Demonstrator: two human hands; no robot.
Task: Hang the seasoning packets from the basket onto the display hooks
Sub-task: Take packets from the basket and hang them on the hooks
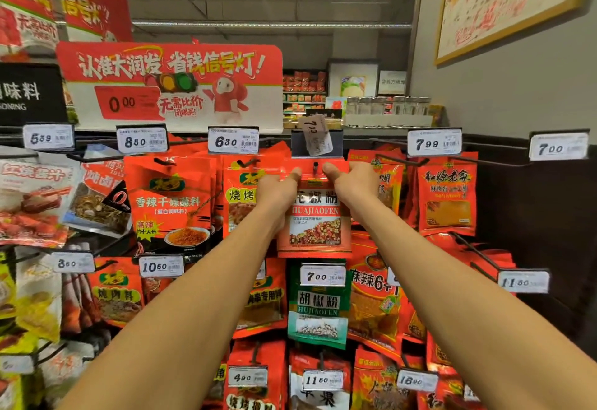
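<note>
While the red packet [315, 215] is being slid onto the hook [315, 166], its top edge is being pinched by the left hand [280, 187] and right hand [352, 185]; it is likely being felt as light and bendy.

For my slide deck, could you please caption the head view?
Both hands, left hand and right hand, hold a red seasoning packet at a display hook.

Both arms reach forward and up, left hand [278, 187] and right hand [352, 185] pinching, thumbs raised.
</note>
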